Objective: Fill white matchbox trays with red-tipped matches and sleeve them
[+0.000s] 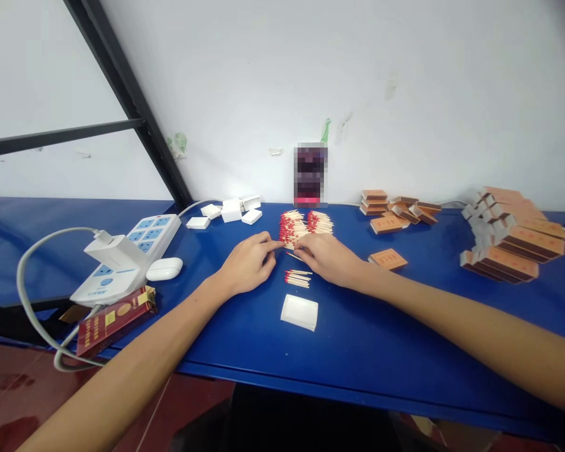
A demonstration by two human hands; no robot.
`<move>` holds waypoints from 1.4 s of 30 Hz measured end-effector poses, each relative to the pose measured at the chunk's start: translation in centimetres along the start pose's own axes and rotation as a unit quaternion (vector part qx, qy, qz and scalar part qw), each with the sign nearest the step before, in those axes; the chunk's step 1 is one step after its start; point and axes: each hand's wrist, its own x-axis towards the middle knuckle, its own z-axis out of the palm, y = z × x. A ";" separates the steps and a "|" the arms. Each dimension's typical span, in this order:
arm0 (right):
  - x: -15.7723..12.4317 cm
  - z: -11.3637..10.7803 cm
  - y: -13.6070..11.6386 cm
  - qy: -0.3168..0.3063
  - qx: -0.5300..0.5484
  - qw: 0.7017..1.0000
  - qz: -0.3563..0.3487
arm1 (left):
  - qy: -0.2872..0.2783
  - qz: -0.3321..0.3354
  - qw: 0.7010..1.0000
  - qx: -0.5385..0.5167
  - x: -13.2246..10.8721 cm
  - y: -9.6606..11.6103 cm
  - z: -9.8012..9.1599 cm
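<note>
My left hand (252, 262) rests by the left side of a pile of red-tipped matches (289, 227). Its index finger points at the pile's near edge and the other fingers are curled in. My right hand (327, 256) covers the near right part of the pile, its fingertips pinched together at the matches; what they hold is too small to make out. A single match (294, 256) lies just below those fingertips. Nearer to me is a small group of matches (298, 279), and below it a white tray (299, 312) with a flat inside.
Small white trays (232, 210) stand at the back left, near a power strip (122, 257), a white case (164, 269) and a red box (117, 320). Orange matchboxes (388, 223) and a large stack (513, 235) are on the right. A pixelated phone-like object (310, 176) leans on the wall.
</note>
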 end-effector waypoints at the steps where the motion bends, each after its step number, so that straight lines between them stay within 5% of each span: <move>1: 0.0 0.0 0.0 -0.002 0.000 1.000 0.000 | -0.001 -0.004 1.000 0.003 0.0 -0.2 0.1; 14: 0.0 -0.3 0.1 -0.008 0.025 1.000 -0.003 | -0.007 -0.012 1.000 -0.019 0.1 -0.6 0.2; 23: -2.1 -1.1 -1.1 -0.021 0.008 1.000 -0.019 | -0.021 0.046 0.997 -0.063 -0.4 0.7 -0.9; 42: -0.6 -0.3 -0.5 0.012 -0.088 0.995 0.045 | -0.013 -0.026 1.000 0.002 0.0 -0.8 0.4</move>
